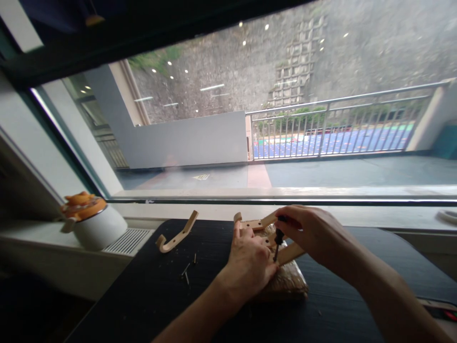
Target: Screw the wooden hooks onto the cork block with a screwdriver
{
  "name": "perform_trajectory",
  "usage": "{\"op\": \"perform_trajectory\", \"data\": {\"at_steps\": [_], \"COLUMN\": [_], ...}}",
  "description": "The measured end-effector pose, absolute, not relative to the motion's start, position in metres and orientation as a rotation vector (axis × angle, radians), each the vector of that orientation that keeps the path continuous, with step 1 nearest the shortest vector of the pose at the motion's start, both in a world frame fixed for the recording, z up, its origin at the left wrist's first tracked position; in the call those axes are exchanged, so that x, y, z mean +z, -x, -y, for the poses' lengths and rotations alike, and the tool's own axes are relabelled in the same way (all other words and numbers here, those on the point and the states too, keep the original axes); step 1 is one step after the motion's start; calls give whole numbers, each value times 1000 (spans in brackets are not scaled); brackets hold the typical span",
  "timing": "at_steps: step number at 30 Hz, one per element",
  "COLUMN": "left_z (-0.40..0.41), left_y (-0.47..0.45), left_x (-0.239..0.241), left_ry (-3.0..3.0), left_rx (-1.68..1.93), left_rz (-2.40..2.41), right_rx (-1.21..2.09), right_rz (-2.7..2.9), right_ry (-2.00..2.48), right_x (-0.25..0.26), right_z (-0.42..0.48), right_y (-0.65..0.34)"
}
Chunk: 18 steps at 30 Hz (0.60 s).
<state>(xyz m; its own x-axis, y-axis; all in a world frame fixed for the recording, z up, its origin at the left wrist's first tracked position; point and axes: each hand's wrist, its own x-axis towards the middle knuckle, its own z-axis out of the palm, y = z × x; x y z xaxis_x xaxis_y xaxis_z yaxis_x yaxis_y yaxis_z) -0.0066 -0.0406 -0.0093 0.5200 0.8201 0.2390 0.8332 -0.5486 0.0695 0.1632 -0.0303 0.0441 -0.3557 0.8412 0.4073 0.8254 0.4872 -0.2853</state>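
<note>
My left hand (pixel 252 257) presses down on light wooden hook pieces (pixel 254 225), its fingers curled over them. They rest on a board wrapped in shiny brown film (pixel 291 280). In my right hand (pixel 307 228) is a screwdriver (pixel 279 238) with a dark handle, held near upright. Its tip meets the lower wooden piece (pixel 291 253), close to my left fingers; the exact contact is hidden. Several dark holes show along the pieces. A separate wooden hook (pixel 178 240) lies to the left on the black table, with several loose screws (pixel 185 274) below it.
The black table (pixel 143 295) stands against a windowsill (pixel 214 211). A white pot with an orange animal-shaped lid (pixel 98 224) sits on the sill at left, beside a vent grille (pixel 128 240). At the right edge lies a partly cut-off object with a red part (pixel 448 314).
</note>
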Motion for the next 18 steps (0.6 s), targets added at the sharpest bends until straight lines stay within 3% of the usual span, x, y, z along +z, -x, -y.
{"op": "perform_trajectory", "data": {"at_steps": [10,18], "left_z": [39,39], "left_y": [7,6], "left_x": [-12,-11], "left_ry": [2697,2706], "left_rx": [-407,-416], "left_rz": [1468,1469], "right_rx": [148,37], "right_rz": [2260,2233], "right_ry": [1210,1373], "right_x": [38,41], "right_z": [33,29], "right_y": [-157,-165]}}
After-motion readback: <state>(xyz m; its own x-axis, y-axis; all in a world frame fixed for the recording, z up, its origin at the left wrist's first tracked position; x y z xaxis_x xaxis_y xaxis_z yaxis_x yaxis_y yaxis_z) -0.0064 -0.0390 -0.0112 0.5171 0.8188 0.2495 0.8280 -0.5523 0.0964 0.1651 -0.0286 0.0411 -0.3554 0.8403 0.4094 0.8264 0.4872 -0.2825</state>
